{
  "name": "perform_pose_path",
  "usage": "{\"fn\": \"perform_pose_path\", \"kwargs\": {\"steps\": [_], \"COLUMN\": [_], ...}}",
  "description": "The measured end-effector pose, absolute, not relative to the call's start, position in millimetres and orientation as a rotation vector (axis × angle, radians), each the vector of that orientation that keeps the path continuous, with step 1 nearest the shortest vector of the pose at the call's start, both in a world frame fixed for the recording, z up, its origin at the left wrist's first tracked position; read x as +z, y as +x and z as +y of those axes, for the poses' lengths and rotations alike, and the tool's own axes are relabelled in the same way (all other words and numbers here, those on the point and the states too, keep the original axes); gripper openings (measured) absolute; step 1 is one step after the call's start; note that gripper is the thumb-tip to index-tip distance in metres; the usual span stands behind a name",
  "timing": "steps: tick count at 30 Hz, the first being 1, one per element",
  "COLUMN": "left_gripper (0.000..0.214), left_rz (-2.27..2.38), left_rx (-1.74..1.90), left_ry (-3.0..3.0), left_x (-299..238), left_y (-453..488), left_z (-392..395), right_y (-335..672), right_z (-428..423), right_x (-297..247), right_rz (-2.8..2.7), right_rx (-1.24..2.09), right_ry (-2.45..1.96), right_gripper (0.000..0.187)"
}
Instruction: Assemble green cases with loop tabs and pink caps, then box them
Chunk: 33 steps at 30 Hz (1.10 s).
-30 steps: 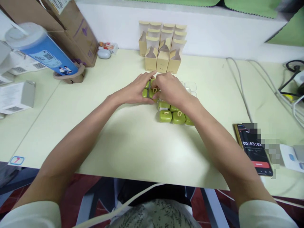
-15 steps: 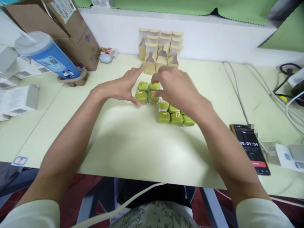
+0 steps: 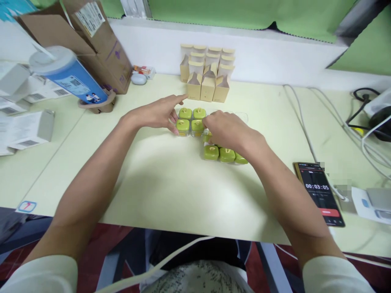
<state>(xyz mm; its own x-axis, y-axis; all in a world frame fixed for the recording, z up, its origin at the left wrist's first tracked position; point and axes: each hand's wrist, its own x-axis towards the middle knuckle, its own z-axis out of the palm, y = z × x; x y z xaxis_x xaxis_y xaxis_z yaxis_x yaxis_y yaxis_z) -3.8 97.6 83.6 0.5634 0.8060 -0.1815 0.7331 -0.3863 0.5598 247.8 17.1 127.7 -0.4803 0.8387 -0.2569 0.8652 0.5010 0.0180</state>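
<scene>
Several small clear containers with green lids [image 3: 183,125] stand grouped on the table, each lid with a pale yellow loop on top. My left hand [image 3: 159,114] is beside the left edge of the group, fingers spread, the thumb close to the front-left container. My right hand [image 3: 227,129] curls over the right-hand cluster, thumb and fingers around a green-lidded container [image 3: 207,138] that is mostly covered. In front of that hand, more green-lidded containers [image 3: 227,155] form a row. Part of the cluster is hidden under the right palm.
Open tan cartons [image 3: 208,87] stand against the wall. On the left are a blue canister [image 3: 76,77], a cardboard box [image 3: 117,61] and white boxes [image 3: 33,128]. To the right lie a phone [image 3: 319,193] showing a timer and cables [image 3: 301,122].
My right hand has moved down and toward me, from above the left group to the right-hand cluster. The left hand stays beside the group, its fingers slightly shifted.
</scene>
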Motion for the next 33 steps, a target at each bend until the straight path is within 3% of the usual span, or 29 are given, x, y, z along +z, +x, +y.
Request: {"fn": "perform_pose_path", "kwargs": {"steps": [6,12,17,26,29,31,33], "left_gripper": [0.14,0.119,0.128,0.129,0.123,0.119,0.115], "left_rz": [1.187,1.174,1.191,1.015,0.994,0.982,0.983], "left_rx": [0.252,0.284,0.244,0.489,0.455,0.442,0.452], "left_ry": [2.258,2.39,2.427,2.465,2.449,2.429,2.41], "left_x": [72.9,71.5,79.9,60.0,51.6,49.1,48.3], "left_y": [-7.2,-7.8,-5.4,35.6,39.4,37.6,35.0], "left_z": [104.3,108.8,101.3,88.6,93.9,96.3,96.9], "right_y": [245.5,248.0,249.1,267.2,291.3,304.3,311.7], "right_z": [14.9,12.6,13.4,22.6,32.8,44.1,58.2], "right_x": [129.8,131.5,130.6,143.1,154.0,153.8,145.6], "right_rz": [2.458,2.446,2.51,2.742,3.038,3.166,3.051], "right_rx": [-0.078,-0.162,-0.126,-0.305,-0.636,-1.141,-1.7], "right_ry": [1.514,1.487,1.436,1.555,1.774,1.905,1.986], "right_gripper": [0.028,0.032,0.037,0.024,0.011,0.006,0.017]}}
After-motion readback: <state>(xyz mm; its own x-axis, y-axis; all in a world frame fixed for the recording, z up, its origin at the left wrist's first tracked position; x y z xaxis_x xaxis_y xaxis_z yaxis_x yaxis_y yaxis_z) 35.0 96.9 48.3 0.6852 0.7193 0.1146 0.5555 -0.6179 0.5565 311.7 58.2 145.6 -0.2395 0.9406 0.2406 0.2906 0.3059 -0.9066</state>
